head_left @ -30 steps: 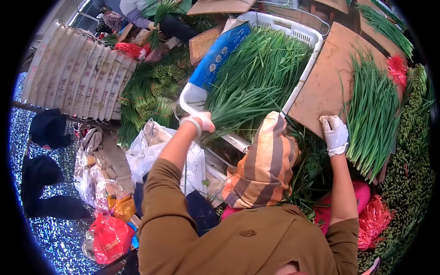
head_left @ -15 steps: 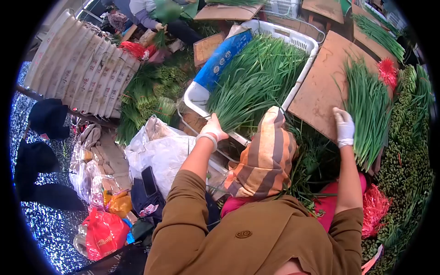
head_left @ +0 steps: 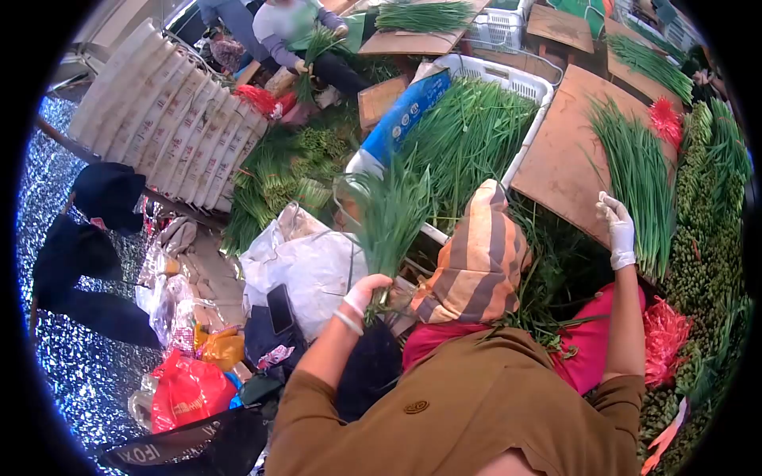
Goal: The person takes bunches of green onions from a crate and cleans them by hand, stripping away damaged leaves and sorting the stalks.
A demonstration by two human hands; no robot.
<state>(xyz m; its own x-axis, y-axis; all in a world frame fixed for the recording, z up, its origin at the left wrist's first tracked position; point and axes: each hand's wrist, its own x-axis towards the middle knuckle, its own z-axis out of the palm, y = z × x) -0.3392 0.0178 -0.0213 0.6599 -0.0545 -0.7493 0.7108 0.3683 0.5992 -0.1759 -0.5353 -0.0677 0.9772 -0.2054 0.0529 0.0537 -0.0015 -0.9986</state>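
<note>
My left hand [head_left: 367, 293] is closed around the stem ends of a bunch of garlic chives [head_left: 390, 214], whose leaves point up and away from me. A crate [head_left: 541, 119] behind the bunch is filled with more loose chives [head_left: 476, 119]. My right hand [head_left: 619, 230], in a thin white glove, is at the near edge of a brown board [head_left: 559, 159]. Its fingers are loosely bent and apart, with nothing visible in them. Just right of it, a pile of chives [head_left: 635, 182] lies along the board. A striped cloth [head_left: 476, 262] covers my knee.
Bundled greens [head_left: 690, 262] stand densely along the right. Red plastic ties [head_left: 665, 123] top the board; more pink ties [head_left: 665, 341] are by my right side. A white sack [head_left: 305, 254], a phone [head_left: 280, 308] and stacked crates [head_left: 167, 119] are left. Another person [head_left: 290, 36] handles greens farther back.
My left hand has drawn back from the crate's near edge, bringing a bunch of chives out upright. My right hand stays by the board, its fingers now more bent. The view has shifted slightly.
</note>
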